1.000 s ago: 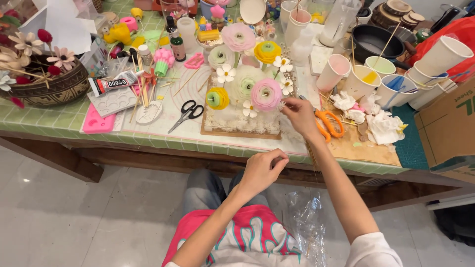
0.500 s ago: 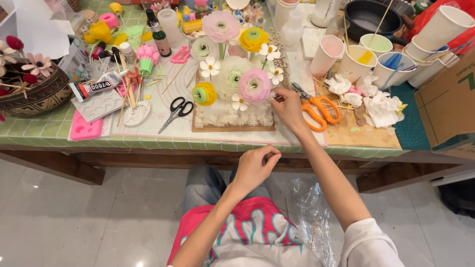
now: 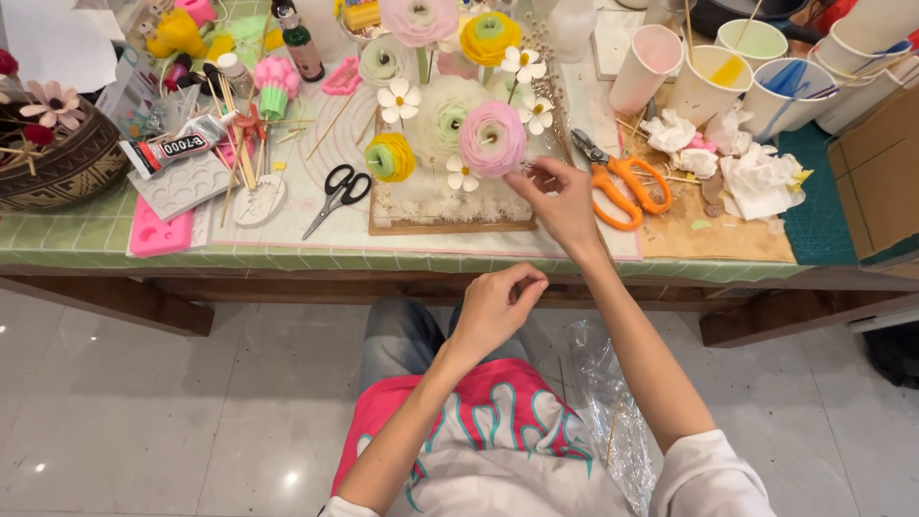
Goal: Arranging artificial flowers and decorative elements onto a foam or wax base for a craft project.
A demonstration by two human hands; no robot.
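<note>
My right hand (image 3: 563, 199) reaches over the table edge and pinches a thin stem right beside a pink clay flower (image 3: 492, 138) in a flower arrangement (image 3: 450, 115) on a wooden board (image 3: 450, 226). The arrangement holds white, yellow, green and pink blossoms on sticks. My left hand (image 3: 496, 308) hovers below the table edge above my lap, fingers curled together around something thin that I cannot make out.
Orange scissors (image 3: 622, 180) lie right of the board, black scissors (image 3: 337, 191) left of it. Paper cups (image 3: 708, 81) with paint stand at the back right, crumpled tissues (image 3: 756, 177) near them. A glue tube (image 3: 177, 146), pink moulds (image 3: 161, 235), sticks and a dark basket (image 3: 57, 163) sit left.
The view has tilted down, so the table sits higher in frame. My right hand stays at the pink flower; my left hand has risen slightly toward the table edge.
</note>
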